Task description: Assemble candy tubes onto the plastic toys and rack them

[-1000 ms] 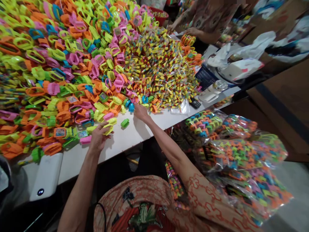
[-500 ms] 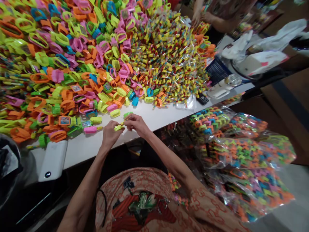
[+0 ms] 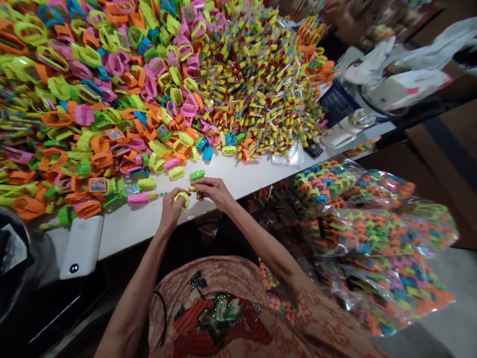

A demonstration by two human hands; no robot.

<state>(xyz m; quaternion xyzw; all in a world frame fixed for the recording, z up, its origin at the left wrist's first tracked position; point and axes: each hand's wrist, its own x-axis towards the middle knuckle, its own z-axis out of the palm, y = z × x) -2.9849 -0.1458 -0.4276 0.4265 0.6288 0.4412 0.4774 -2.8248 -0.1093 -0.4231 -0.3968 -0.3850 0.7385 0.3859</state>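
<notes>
My left hand point(image 3: 171, 209) is closed around a yellow toy watch point(image 3: 183, 197), its band curved into a loop near the table edge. Just to the right, my right hand point(image 3: 215, 193) pinches a small yellow tube point(image 3: 192, 189) with a reddish end, held apart from the watch. Beyond my fingers a green toy watch point(image 3: 197, 175) lies on the white table point(image 3: 246, 179). A pink toy watch point(image 3: 137, 199) rests left of my left hand, with a small tube by its end.
A large heap of colourful toy watches point(image 3: 100, 119) covers the left of the table, beside a pile of small yellow tubes point(image 3: 261, 89). A white power bank point(image 3: 82, 246) lies front left. Blue basket point(image 3: 337, 103), bottle point(image 3: 348, 128) and filled bags point(image 3: 380, 233) are at right.
My hands have moved slightly apart. The yellow watch in my left hand has turned so its loop shows, and the tube in my right hand is now separate from it.
</notes>
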